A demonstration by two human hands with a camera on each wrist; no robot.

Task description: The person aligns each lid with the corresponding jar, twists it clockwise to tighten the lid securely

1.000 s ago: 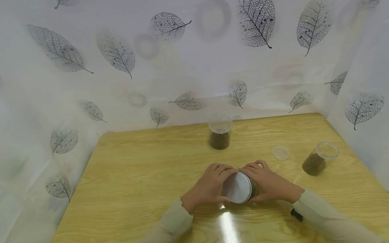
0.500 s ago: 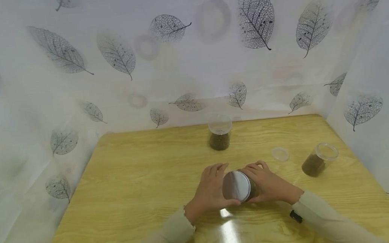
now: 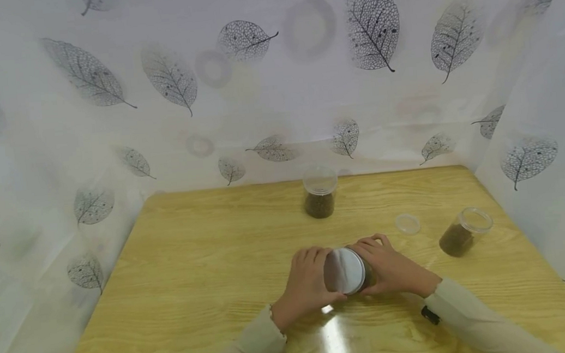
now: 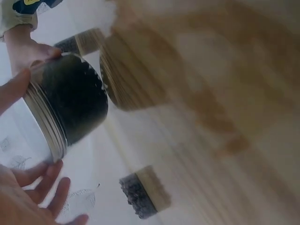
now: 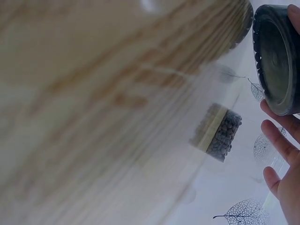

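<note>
Between the two hands is a jar with dark contents, tipped so that its silver lid faces the head camera. My left hand holds the lid's rim, thumb at the near edge and fingers at the far edge. Around the jar's body curls my right hand, hiding much of its side. The jar's dark base shows in the right wrist view, where the right hand's lower fingers are spread.
A clear jar partly filled with dark bits stands near the table's back edge. To the right is another such jar, apparently uncovered, with a translucent disc lying beside it. Leaf-printed sheeting borders the wooden table.
My left hand has shifted its hold on the lid: its fingers came off the far edge and returned, and its thumb moved round to the near edge. The right hand stays put.
</note>
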